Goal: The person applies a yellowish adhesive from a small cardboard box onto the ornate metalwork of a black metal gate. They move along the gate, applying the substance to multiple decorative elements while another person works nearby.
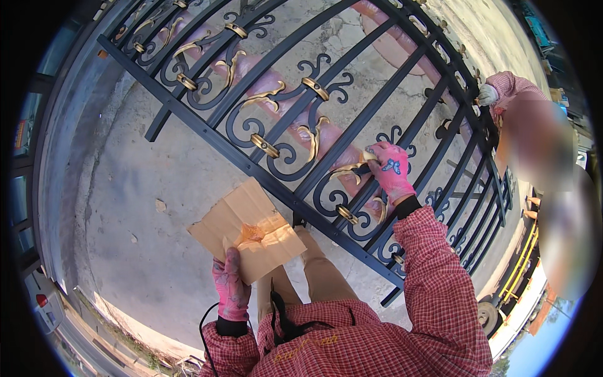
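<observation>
My left hand [232, 286], in a pink patterned glove, grips a creased piece of cardboard [229, 213] by its near edge, thumb on top. A wet orange-gold smear of paint [252, 234] lies in the cardboard's middle. My right hand [391, 171], in a pink glove with a blue butterfly print, is closed at a scroll of the black metal railing panel [251, 166]. Between its fingers shows a small pale pad [369, 156], its kind unclear. The fingers touch or nearly touch a gold-coloured leaf ornament [347, 170]; the fingertips are partly hidden.
Other scrolls carry gold leaves and gold collars [264, 145]. A pinkish wrapped length [270, 88] lies beneath the panel on the concrete floor [151, 182]. At right, another person [512, 88] in a checked sleeve has a gloved hand [487, 95] at the panel's far side.
</observation>
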Motion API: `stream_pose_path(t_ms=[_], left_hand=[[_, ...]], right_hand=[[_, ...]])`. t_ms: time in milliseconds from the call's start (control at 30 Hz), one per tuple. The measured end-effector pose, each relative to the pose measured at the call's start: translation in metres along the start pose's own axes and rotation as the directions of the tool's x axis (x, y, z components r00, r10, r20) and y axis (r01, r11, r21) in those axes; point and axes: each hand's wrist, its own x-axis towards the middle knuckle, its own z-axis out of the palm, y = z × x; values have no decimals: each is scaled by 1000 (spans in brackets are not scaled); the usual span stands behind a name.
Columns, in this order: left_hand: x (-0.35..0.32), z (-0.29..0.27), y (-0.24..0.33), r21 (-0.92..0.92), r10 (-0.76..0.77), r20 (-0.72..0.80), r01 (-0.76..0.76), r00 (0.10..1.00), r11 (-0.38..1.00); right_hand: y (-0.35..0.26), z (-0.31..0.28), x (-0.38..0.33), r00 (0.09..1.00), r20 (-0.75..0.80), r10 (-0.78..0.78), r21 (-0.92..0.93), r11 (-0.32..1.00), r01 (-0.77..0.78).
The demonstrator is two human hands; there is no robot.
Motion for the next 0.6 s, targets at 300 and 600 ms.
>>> stream_pose_path(t_ms=[300,600], left_hand=[[5,6,-5,-19,-40,-16,40,999,999],[6,0,-8,-13,-50,-17,50,999,999]], right_hand=[[5,-1,2,999,-23,-38,-42,998,37],[-12,-8,4,1000,-17,-14,85,996,15]])
